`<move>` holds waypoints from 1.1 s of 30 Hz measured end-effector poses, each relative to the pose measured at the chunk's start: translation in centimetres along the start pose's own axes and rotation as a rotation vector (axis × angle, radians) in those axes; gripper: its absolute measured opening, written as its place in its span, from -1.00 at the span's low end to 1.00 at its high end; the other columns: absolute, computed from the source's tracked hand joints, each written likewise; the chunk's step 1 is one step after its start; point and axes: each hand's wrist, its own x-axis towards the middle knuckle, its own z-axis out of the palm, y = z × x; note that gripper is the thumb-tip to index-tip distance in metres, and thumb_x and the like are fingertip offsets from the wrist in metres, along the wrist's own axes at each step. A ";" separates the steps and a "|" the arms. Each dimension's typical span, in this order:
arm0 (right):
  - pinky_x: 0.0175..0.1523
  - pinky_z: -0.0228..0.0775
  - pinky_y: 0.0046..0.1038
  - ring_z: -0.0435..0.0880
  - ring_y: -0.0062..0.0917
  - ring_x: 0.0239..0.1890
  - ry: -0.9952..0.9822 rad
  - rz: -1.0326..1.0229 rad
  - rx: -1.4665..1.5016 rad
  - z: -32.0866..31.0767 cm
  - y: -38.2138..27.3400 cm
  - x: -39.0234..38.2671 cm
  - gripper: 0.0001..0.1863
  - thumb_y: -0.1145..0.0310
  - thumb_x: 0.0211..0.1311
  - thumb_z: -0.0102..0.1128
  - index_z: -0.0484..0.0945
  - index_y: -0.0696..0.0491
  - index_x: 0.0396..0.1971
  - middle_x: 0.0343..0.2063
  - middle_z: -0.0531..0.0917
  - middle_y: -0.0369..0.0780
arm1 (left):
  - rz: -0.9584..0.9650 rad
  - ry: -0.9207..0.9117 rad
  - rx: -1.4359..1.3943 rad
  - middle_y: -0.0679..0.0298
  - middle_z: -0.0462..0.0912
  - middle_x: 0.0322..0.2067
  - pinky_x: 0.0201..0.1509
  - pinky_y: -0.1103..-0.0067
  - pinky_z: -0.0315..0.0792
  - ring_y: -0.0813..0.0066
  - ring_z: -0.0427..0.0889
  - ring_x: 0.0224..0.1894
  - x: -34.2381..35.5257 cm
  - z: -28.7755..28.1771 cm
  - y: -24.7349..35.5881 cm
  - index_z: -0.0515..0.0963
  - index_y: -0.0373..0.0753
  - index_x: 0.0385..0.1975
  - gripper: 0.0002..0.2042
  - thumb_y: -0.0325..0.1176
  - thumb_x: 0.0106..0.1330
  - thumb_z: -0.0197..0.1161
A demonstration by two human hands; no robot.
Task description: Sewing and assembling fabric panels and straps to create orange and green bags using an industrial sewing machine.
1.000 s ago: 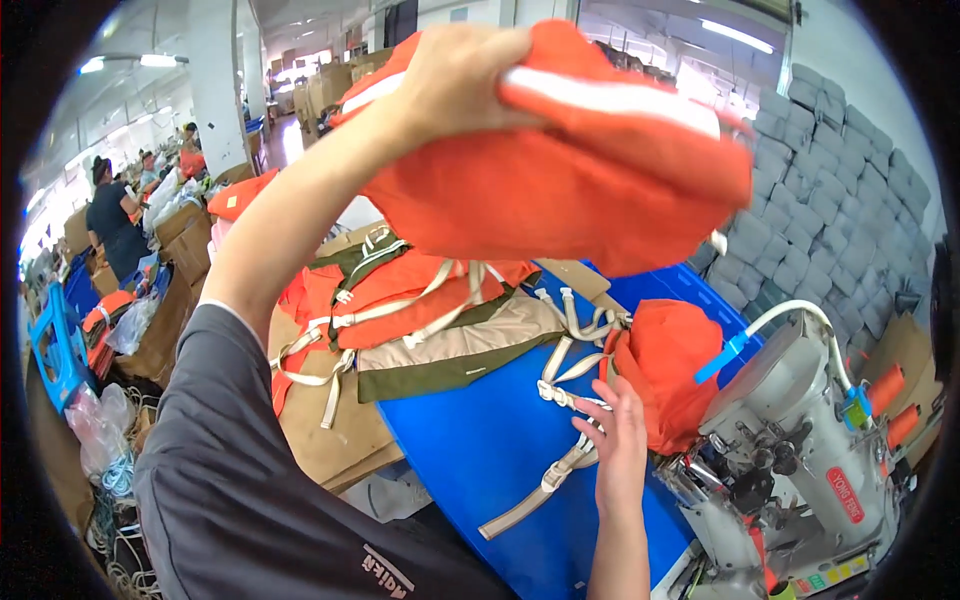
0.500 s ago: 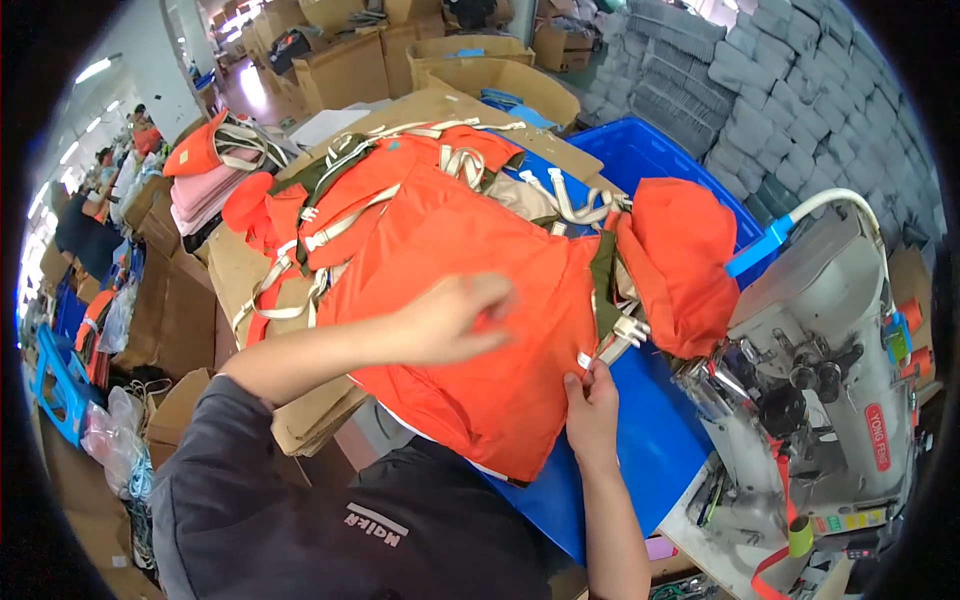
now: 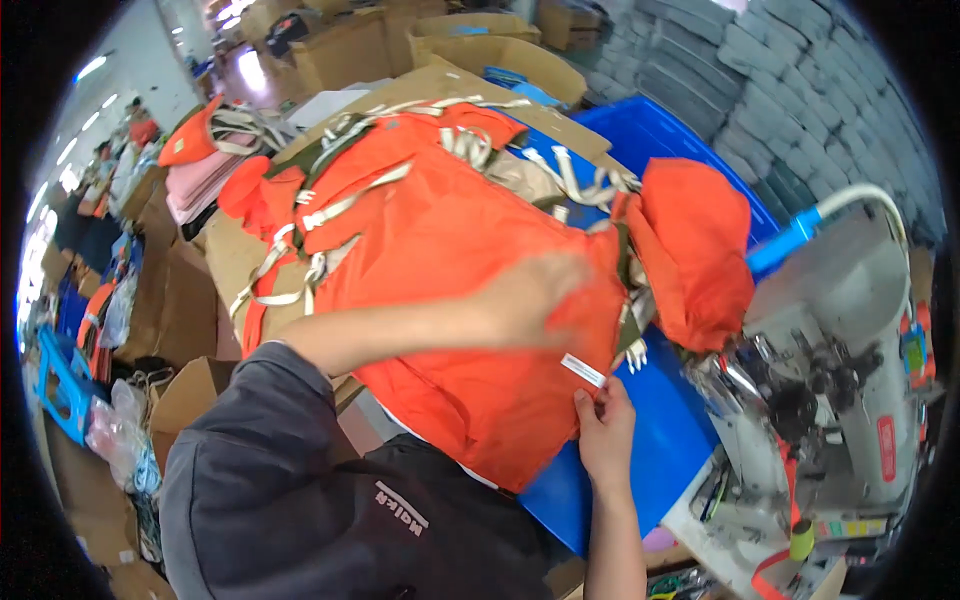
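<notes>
A large orange backpack (image 3: 440, 260) with cream webbing straps, pale buckles and olive-green trim lies spread in front of me. At its right edge my right hand (image 3: 607, 425) pinches the fabric between thumb and fingers. Just by those fingertips, a small white label (image 3: 583, 370) lies against the orange cloth. My left hand (image 3: 540, 295), smeared by motion, is over the middle right of the orange panel; its fingers cannot be made out. An orange pouch-like part (image 3: 690, 255) bulges at the right end.
A grey sewing machine (image 3: 830, 370) with a lamp on a bent neck stands close at the right. Under the backpack are a blue sheet (image 3: 640, 470) and cardboard (image 3: 230, 250). Behind are a blue bin (image 3: 640, 115), open cartons (image 3: 500, 70) and stacked grey bundles (image 3: 790, 110).
My left hand has moved right across the orange fabric. The white label shows more fully beside my right fingers, which have kept their pinch and shifted slightly right.
</notes>
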 end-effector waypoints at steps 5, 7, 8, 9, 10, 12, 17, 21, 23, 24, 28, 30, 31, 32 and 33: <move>-0.20 0.34 -0.67 0.51 -0.74 -0.35 0.035 -0.056 0.220 0.9 -3.6 1.2 -0.85 0.57 0.31 0.10 0.51 0.16 -0.15 -0.38 0.60 -0.37 | 0.061 -0.310 0.094 -0.09 0.06 0.37 0.29 0.10 0.20 -0.16 0.13 0.36 -14.7 -2.6 5.6 0.11 -0.34 0.34 -0.05 0.03 0.01 0.41; -0.19 0.34 -0.67 0.52 -0.74 -0.35 0.011 -0.072 0.266 1.9 -4.9 2.1 -0.84 0.57 0.30 0.10 0.51 0.17 -0.13 -0.39 0.59 -0.38 | -0.013 -0.338 0.275 -0.08 0.14 0.34 0.27 0.13 0.23 -0.12 0.20 0.34 -17.5 -1.6 2.9 0.16 -0.31 0.33 -0.12 -0.05 0.03 0.40; -0.11 0.36 -0.64 0.54 -0.71 -0.28 -0.073 -0.101 0.302 2.3 -5.4 2.6 -0.78 0.54 0.32 0.09 0.49 0.18 -0.06 -0.31 0.61 -0.34 | -0.054 -0.237 0.230 -0.09 0.29 0.23 0.19 0.19 0.32 -0.04 0.35 0.23 -18.7 -1.3 1.0 0.26 -0.26 0.27 -0.23 -0.13 0.03 0.39; -0.03 0.37 -0.62 0.57 -0.69 -0.20 -0.154 -0.127 0.333 2.8 -5.8 2.9 -0.72 0.52 0.34 0.08 0.46 0.20 0.02 -0.23 0.63 -0.30 | -0.090 -0.134 0.179 -0.09 0.45 0.12 0.10 0.24 0.41 0.03 0.50 0.11 -19.4 -1.6 -0.2 0.35 -0.20 0.21 -0.33 -0.21 0.04 0.37; -0.03 0.37 -0.62 0.57 -0.69 -0.20 -0.185 -0.144 0.331 3.2 -7.0 2.6 -0.72 0.52 0.34 0.08 0.46 0.20 0.02 -0.23 0.63 -0.30 | -0.109 -0.113 0.201 -0.09 0.45 0.12 0.10 0.24 0.41 0.03 0.50 0.11 -18.9 -2.9 0.2 0.35 -0.20 0.21 -0.33 -0.21 0.04 0.37; 0.12 0.33 -0.55 0.53 -0.60 -0.01 -0.118 -0.246 0.449 3.7 -9.4 1.9 -0.60 0.44 0.40 0.03 0.34 0.21 0.18 0.00 0.57 -0.17 | -0.403 -0.222 0.095 -0.05 0.63 -0.23 -0.12 0.34 0.51 0.13 0.66 -0.19 -15.9 -5.6 0.2 0.52 -0.21 0.00 -0.56 -0.29 0.08 0.32; 0.30 0.19 -0.31 0.36 -0.35 0.25 0.006 -0.457 0.320 2.6 -8.2 1.7 -0.48 0.24 0.49 -0.13 0.16 0.18 0.33 0.28 0.29 -0.08 | -0.378 0.475 -0.294 0.03 0.67 -0.46 -0.25 0.45 0.47 0.44 0.62 -0.38 -3.8 -14.7 -1.5 0.61 -0.37 -0.28 -0.76 -0.37 0.11 0.36; 0.27 0.26 -0.29 0.35 -0.34 0.27 -0.012 -0.421 0.094 2.8 -7.6 0.6 -0.47 0.17 0.50 -0.18 0.16 0.14 0.32 0.29 0.29 -0.07 | -0.340 0.810 -1.105 0.23 0.69 -0.34 -0.15 0.47 0.51 0.49 0.63 -0.26 2.4 -21.7 -0.6 0.61 -0.45 -0.28 -0.78 -0.41 0.17 0.32; 0.27 0.28 -0.26 0.31 -0.33 0.31 -0.067 -0.320 0.149 2.2 -7.4 0.2 -0.45 0.11 0.50 -0.20 0.16 0.13 0.33 0.31 0.26 -0.08 | -0.227 0.864 -1.446 0.14 0.68 -0.21 -0.07 0.42 0.55 0.33 0.68 -0.18 2.8 -23.4 0.1 0.48 -0.46 -0.06 -0.69 -0.39 0.28 0.23; 0.27 0.28 -0.26 0.31 -0.33 0.31 -0.056 -0.318 0.153 1.7 -7.4 0.1 -0.45 0.11 0.50 -0.20 0.16 0.13 0.33 0.31 0.26 -0.08 | -0.226 0.900 -1.551 0.11 0.66 -0.16 -0.06 0.41 0.55 0.32 0.67 -0.17 2.3 -24.0 0.8 0.45 -0.44 0.00 -0.66 -0.37 0.31 0.20; 0.29 0.26 -0.21 0.28 -0.30 0.34 -0.171 -0.289 0.614 0.8 -7.9 0.0 -0.37 -0.03 0.48 -0.25 0.13 0.10 0.35 0.33 0.25 -0.13 | -0.348 0.927 -1.556 0.13 0.53 0.09 0.12 0.41 0.50 0.33 0.58 0.05 -3.0 -19.6 2.2 0.36 -0.33 0.16 -0.60 -0.32 0.39 0.14; 0.33 0.22 -0.22 0.27 -0.30 0.35 -0.083 -0.124 0.741 0.1 -6.4 0.1 -0.34 -0.06 0.47 -0.23 0.12 0.11 0.36 0.34 0.26 -0.15 | -0.577 0.878 -1.571 0.18 0.43 0.20 0.25 0.39 0.41 0.33 0.47 0.20 -8.2 -15.0 2.7 0.23 -0.28 0.28 -0.52 -0.32 0.41 0.13; 0.35 0.18 -0.24 0.27 -0.30 0.35 -0.103 -0.160 0.666 0.6 -6.9 0.2 -0.35 0.02 0.45 -0.07 0.11 0.10 0.36 0.33 0.28 -0.17 | -0.729 0.853 -1.503 0.15 0.37 0.25 0.29 0.36 0.37 0.31 0.41 0.25 -11.3 -12.3 2.5 0.15 -0.28 0.33 -0.47 -0.33 0.42 0.11; 0.35 0.18 -0.24 0.27 -0.30 0.35 -0.059 -0.145 0.667 0.8 -5.9 -0.4 -0.35 0.02 0.45 -0.07 0.11 0.10 0.36 0.33 0.28 -0.17 | -0.907 0.814 -1.445 0.14 0.33 0.28 0.32 0.35 0.34 0.29 0.39 0.28 -14.0 -10.2 3.1 0.10 -0.28 0.36 -0.45 -0.31 0.43 0.09; 0.35 0.17 -0.24 0.27 -0.26 0.34 -0.019 0.012 0.531 1.0 -4.7 -0.9 -0.38 0.12 0.41 0.02 0.17 0.12 0.34 0.32 0.29 -0.12 | -1.037 0.761 -1.299 0.15 0.34 0.27 0.27 0.36 0.38 0.28 0.35 0.30 -17.0 -7.9 3.4 0.17 -0.30 0.33 -0.46 -0.24 0.43 0.10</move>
